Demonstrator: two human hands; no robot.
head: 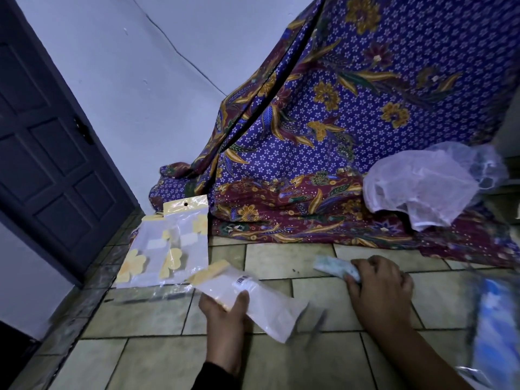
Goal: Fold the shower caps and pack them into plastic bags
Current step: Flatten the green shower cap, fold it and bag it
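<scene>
My left hand (225, 313) grips a clear plastic bag (261, 302) with a yellow header and a barcode sticker, held flat just above the tiled floor. My right hand (380, 288) is closed around a folded pale green shower cap (334, 267), which sticks out to the left of the fingers. Two packed bags with yellow flower prints (168, 243) lie on the floor at the left. A loose white translucent shower cap (419, 190) rests on the patterned cloth at the right.
A purple and maroon batik cloth (323, 136) drapes over something behind the work area. A dark door (47, 136) stands at the left beside a white wall. Blue and clear plastic (495, 327) lies blurred at the right edge. Beige floor tiles (157, 361) lie below.
</scene>
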